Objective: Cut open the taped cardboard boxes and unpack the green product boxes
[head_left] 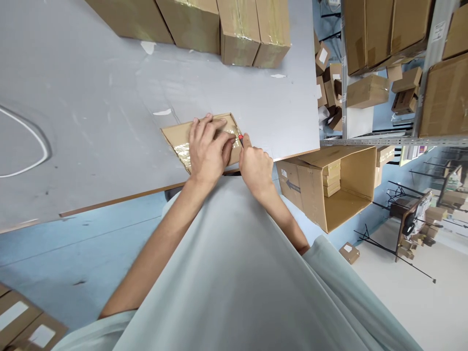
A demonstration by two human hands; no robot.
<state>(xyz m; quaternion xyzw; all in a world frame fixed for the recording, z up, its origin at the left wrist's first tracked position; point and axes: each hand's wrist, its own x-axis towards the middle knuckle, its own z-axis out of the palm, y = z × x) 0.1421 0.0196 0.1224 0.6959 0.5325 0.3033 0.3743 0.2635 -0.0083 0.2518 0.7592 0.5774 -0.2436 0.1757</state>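
One flat brown cardboard box under our left grip, closure unclear; right grip clasping slim red-black tool: aim off fingers.

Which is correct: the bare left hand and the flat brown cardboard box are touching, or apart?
Touching: the head view shows the left hand lying across the cardboard box, with no gap visible.
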